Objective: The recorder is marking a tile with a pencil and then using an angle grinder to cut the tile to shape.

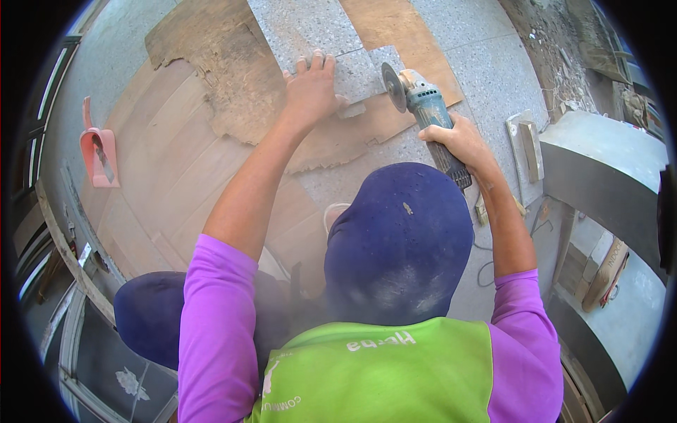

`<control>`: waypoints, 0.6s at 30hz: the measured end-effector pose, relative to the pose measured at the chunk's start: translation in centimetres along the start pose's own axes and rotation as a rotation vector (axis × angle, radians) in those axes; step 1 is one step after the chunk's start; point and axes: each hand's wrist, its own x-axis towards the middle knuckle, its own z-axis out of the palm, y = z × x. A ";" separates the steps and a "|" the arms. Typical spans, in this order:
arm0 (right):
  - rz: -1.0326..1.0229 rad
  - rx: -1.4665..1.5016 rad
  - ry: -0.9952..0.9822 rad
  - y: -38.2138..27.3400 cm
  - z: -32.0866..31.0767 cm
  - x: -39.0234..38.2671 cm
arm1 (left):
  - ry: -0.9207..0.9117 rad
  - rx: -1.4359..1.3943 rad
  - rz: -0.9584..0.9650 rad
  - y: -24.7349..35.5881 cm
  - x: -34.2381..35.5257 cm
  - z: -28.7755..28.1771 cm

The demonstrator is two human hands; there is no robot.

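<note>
My left hand [315, 90] lies flat with its fingers spread on a grey speckled tile [360, 75], pressing near its left edge. A seam or cut line crosses the tile surface just beyond my fingers, and more of the same speckled tile [300, 25] continues past it. In my right hand [458, 143] is a blue-green angle grinder [427, 106], gripped around its dark body. Its round disc [394, 87] stands on edge beside the right end of the tile. A small tile offcut [353, 111] rests near my left thumb. Worn plywood [377, 130] lies under the tile.
A pink dustpan [106, 161] stands at the far left on the floor. On the right are a flat board with a wooden handle [530, 150], a grey ledge [599, 158] and a thin dark cord [484, 273]. Rubble [553, 67] lies at the upper right. Dust hangs near my knees.
</note>
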 end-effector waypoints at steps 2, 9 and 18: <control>0.021 -0.024 -0.033 -0.3 0.2 -0.2 | -0.004 0.001 -0.010 -0.3 0.1 0.1; 0.040 0.002 -0.035 -0.5 -0.1 -0.3 | 0.014 -0.001 0.003 -0.3 0.6 0.0; -0.009 0.032 -0.048 0.4 0.2 0.6 | 0.007 -0.014 0.002 -0.1 0.4 -0.2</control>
